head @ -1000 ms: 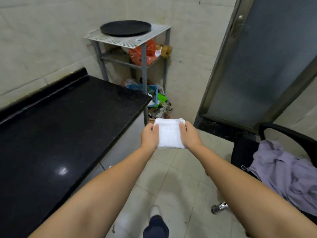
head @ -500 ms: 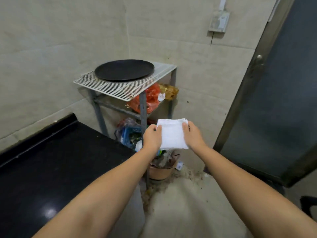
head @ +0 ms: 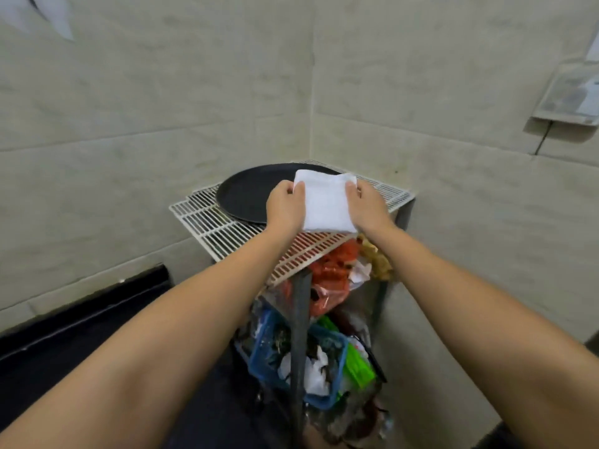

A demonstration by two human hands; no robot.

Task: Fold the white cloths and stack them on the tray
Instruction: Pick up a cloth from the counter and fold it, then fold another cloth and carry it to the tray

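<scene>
Folded cloth now up over the tray on the rack, left hand and right hand each pinching a side edge; a second ago it was well short, so set-down looks next.

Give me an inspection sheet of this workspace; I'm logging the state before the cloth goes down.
Surface: white wire rack top, holds the tray.
Job's things: folded white cloth held over the round black tray; no cloth seen on the tray.
Clutter: orange bag and blue basket under the rack.
Hands: left hand and right hand grip the cloth's sides.
Cables: nothing seen.
Surroundings: tiled wall corner, black counter.
</scene>
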